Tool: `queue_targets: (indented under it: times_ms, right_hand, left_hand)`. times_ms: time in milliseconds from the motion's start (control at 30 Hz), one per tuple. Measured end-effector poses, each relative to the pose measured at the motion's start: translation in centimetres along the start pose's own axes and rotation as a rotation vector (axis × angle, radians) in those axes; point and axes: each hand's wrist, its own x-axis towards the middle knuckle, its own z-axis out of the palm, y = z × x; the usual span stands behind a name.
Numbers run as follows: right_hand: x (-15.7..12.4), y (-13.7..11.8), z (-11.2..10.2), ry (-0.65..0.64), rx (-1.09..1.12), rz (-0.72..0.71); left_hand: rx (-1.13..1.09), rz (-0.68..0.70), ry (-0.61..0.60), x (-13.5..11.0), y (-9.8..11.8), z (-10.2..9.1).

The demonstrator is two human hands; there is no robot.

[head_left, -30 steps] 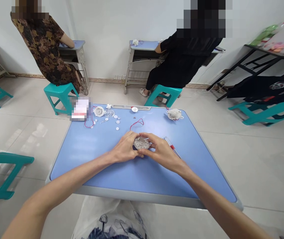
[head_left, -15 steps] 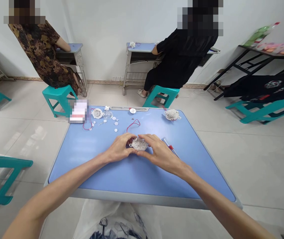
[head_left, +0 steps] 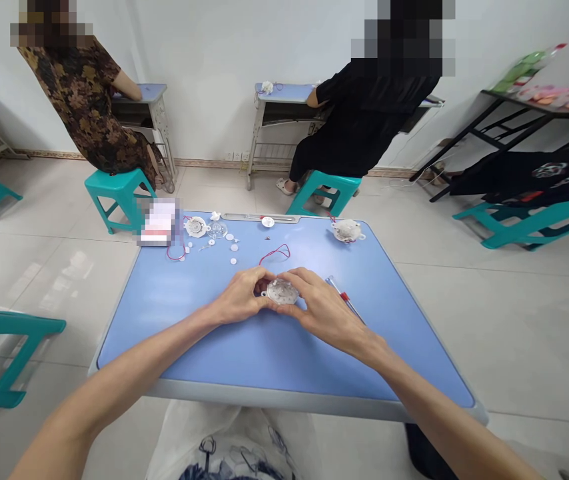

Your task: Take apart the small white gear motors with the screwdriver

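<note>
On a blue worktop [head_left: 179, 333], a round clear plastic casing [head_left: 282, 291] was held near the centre, pressed from both sides by the left hand [head_left: 238, 297] and the right hand [head_left: 322, 312], which were curled around its rim, apparently so that it was steadied. A red wire loop [head_left: 275, 255] was set just beyond it, a red-banded pen [head_left: 344, 298] lay nearby on the right, and small white parts [head_left: 217, 230] were gathered towards the far edge, clear of the hands.

plastic housing [head_left: 282, 291]: clear | desk top [head_left: 244, 353]: blue | stool [head_left: 119, 179]: teal | wire [head_left: 267, 257]: red | dress [head_left: 82, 113]: brown leaf print
</note>
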Motion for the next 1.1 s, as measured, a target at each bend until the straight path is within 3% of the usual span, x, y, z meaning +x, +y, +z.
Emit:
queue_targets:
  times_ms: [333, 600, 1100]
  right_hand:
    - [-0.5, -0.2, 0.3, 0.000, -0.246, -0.083]
    - [-0.3, -0.5, 0.1, -0.018, -0.188, 0.010]
    - [-0.2, -1.3, -0.1, -0.110, -0.288, 0.002]
  left_hand:
    - [0.093, -0.001, -0.005, 0.3, 0.0, 0.1]
    - [0.080, -0.008, -0.002, 0.1, 0.2, 0.1]
    - [0.049, -0.009, -0.033, 0.1, 0.4, -0.1]
